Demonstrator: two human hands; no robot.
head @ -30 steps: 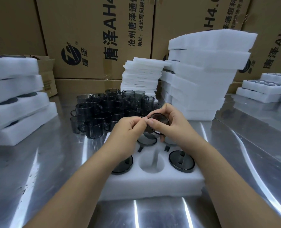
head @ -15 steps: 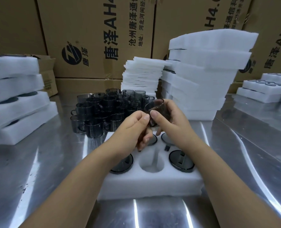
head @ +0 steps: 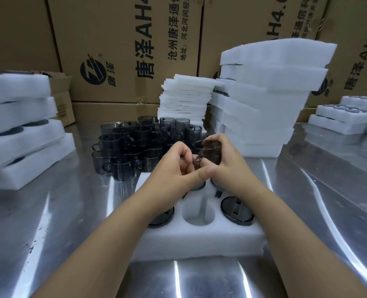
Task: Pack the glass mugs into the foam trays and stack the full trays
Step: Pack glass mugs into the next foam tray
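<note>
A white foam tray (head: 199,239) lies on the steel table in front of me. Dark glass mugs sit upside down in its front left (head: 162,217) and front right (head: 237,210) holes; the front middle hole (head: 198,214) is empty. My right hand (head: 225,166) grips a smoky glass mug (head: 208,152) above the tray's far side, rim upward. My left hand (head: 174,168) is curled right beside it, fingers at the mug's handle side. Behind the tray stands a cluster of several loose dark mugs (head: 135,143).
A tall stack of foam trays (head: 270,100) rises at the back right, thin foam sheets (head: 184,97) beside it. Filled trays are stacked at the left (head: 21,134) and far right (head: 346,119). Cardboard boxes (head: 124,50) form the back wall.
The mug has been turned from mouth-toward-me to upright in my right hand and moved slightly away. My left hand has curled tighter next to it.
</note>
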